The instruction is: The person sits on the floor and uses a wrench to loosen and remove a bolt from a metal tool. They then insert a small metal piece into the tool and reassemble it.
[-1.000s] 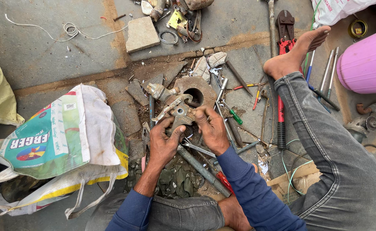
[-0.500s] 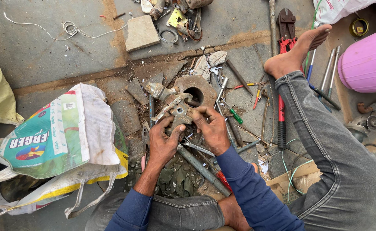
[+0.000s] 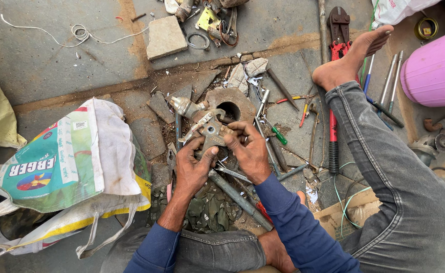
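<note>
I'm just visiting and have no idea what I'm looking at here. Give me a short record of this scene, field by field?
Setting: person seated on a cracked concrete floor, one bare foot stretched out
Left hand: grips the lower end of a metal fitting
Right hand: fingers pinch the same fitting from the right
Under the fitting: round rusty iron block with a hole
Left of hands: printed woven sack
Right side: red-handled bolt cutter, pink plastic drum
Scattered: screwdrivers, rods, wire, stone pieces

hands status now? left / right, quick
Left hand: closed on the lower end of the metal faucet part.
Right hand: fingers curled on the same part's right side.
</note>
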